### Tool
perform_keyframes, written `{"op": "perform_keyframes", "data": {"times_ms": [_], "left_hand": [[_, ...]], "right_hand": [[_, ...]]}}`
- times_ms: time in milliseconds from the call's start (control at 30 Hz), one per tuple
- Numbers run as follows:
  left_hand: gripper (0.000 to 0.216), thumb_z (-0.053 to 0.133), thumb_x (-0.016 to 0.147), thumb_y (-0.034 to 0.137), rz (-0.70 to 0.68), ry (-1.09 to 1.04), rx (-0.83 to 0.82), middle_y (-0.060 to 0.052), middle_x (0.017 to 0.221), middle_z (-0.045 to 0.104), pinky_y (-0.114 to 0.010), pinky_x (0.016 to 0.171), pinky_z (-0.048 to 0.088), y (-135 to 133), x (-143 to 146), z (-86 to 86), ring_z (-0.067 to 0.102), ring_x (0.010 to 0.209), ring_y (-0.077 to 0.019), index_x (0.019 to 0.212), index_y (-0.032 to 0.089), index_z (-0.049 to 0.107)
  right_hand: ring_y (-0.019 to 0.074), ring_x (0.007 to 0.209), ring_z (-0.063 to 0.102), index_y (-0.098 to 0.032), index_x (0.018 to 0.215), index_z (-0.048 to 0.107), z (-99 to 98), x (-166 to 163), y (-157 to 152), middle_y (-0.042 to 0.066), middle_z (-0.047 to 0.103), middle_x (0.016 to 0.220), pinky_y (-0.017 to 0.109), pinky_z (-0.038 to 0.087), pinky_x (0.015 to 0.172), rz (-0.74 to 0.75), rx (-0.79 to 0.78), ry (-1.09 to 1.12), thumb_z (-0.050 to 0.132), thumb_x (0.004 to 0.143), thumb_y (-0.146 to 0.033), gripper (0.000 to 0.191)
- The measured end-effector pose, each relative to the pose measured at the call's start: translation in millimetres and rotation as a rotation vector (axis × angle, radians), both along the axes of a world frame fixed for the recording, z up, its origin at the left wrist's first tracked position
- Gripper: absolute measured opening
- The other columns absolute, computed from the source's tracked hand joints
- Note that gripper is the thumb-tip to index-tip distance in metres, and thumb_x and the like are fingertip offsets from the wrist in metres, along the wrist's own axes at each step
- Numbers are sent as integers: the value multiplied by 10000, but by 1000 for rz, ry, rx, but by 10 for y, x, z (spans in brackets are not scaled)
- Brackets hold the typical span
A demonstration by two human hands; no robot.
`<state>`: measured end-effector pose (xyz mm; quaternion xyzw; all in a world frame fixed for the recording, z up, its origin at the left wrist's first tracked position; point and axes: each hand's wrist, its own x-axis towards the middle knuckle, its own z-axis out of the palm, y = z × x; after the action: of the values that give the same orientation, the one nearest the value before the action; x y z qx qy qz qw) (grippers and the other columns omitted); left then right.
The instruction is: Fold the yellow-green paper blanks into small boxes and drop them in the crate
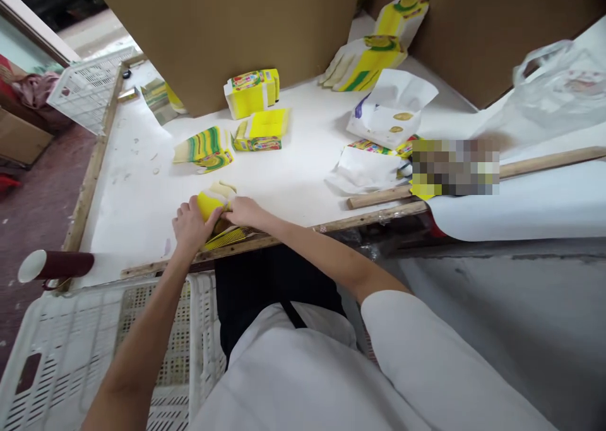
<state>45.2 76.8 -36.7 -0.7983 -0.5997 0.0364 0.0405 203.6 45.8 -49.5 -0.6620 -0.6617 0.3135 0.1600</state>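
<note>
Yellow carton point(207, 204), its sides plain yellow with pale whitish flaps at one end, lies left of the frame's centre, by the near edge of the white desk point(127, 219). The left hand point(189, 224) is clamped on its left side, thumb laid across the near part; the right hand point(245, 212) pinches its right edge. Just below, partly under the hands, is a fanned stack of flat yellow pieces point(227, 238). Beyond it, a striped carton point(203, 148), a lying carton point(262, 130) and an upright carton point(253, 93) occupy the space toward the upper middle, where a large brown cardboard box point(227, 27) walls off the desk. A white paper tray point(395, 106) sits right of centre, well apart; a maroon mug point(66, 264) lies on its side at lower left. The carton's flapped end points to the upper right; its long axis is unclear, the hands covering its near part.
</note>
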Motion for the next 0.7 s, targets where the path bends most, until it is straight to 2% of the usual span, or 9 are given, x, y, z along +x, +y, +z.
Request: {"op": "perform_keyframes", "data": {"times_ms": [100, 167, 267, 433, 533, 567, 633, 700], "left_hand": [[693, 312, 925, 637, 13, 9, -1, -221, 1237, 579, -480, 904, 461, -12, 12, 12, 548, 1161, -389, 1392, 134, 406], [687, 316, 926, 636, 20, 4, -16, -213, 1243, 579, -475, 912, 459, -17, 14, 15, 547, 1171, -379, 1395, 142, 407], [689, 330, 923, 643, 33, -18, -32, -206, 1245, 579, -473, 920, 455, -17, 5, 13, 547, 1181, -370, 1397, 149, 408], [732, 391, 892, 680, 31, -38, -42, -200, 1239, 585, -483, 928, 453, -18, -7, 21, 546, 1186, -374, 1402, 155, 403], [726, 419, 886, 674, 36, -33, -52, -199, 1243, 586, -483, 931, 453, -17, 9, 45, 547, 1182, -375, 1392, 153, 411], [719, 426, 887, 668, 39, -30, -58, -197, 1242, 587, -480, 930, 454, -17, 16, 54, 548, 1180, -375, 1388, 153, 414], [711, 440, 888, 657, 43, -25, -73, -191, 1240, 590, -476, 928, 456, -17, 31, 71, 547, 1181, -374, 1386, 151, 414], [710, 446, 890, 650, 46, -20, -82, -189, 1246, 587, -474, 931, 455, -19, 41, 79, 543, 1190, -370, 1392, 148, 407]], "right_hand": [[254, 942, 699, -154, 914, 765, -9, 199, 8, 139, 778, 994, 295, 484, 760, 4, 49, 38, 660, 844, -401, 277], [230, 978, 686, -155, 944, 759, -22, 320, 18, 122, 771, 1044, 298, 469, 815, -2, 95, 68, 588, 873, -238, 203], [188, 949, 687, -141, 954, 754, -51, 472, 26, 92, 775, 1024, 269, 466, 819, 44, 109, 145, 600, 836, -159, 195], [149, 785, 696, -172, 828, 773, -98, 759, -25, 10, 789, 828, 223, 478, 699, 295, -53, 312, 754, 712, -205, 122], [157, 804, 693, -186, 872, 786, -100, 860, -51, 18, 796, 871, 245, 487, 732, 463, -142, 417, 746, 752, -278, 157], [159, 827, 690, -190, 922, 786, -100, 858, -50, 24, 794, 901, 253, 489, 756, 444, -108, 433, 720, 787, -286, 178], [154, 859, 682, -197, 1078, 758, -107, 801, -39, 37, 780, 966, 261, 487, 802, 289, 52, 410, 669, 848, -270, 257], [159, 878, 669, -204, 1193, 714, -134, 704, -27, 63, 745, 1044, 274, 479, 823, 143, 211, 291, 636, 885, -237, 320]]}}
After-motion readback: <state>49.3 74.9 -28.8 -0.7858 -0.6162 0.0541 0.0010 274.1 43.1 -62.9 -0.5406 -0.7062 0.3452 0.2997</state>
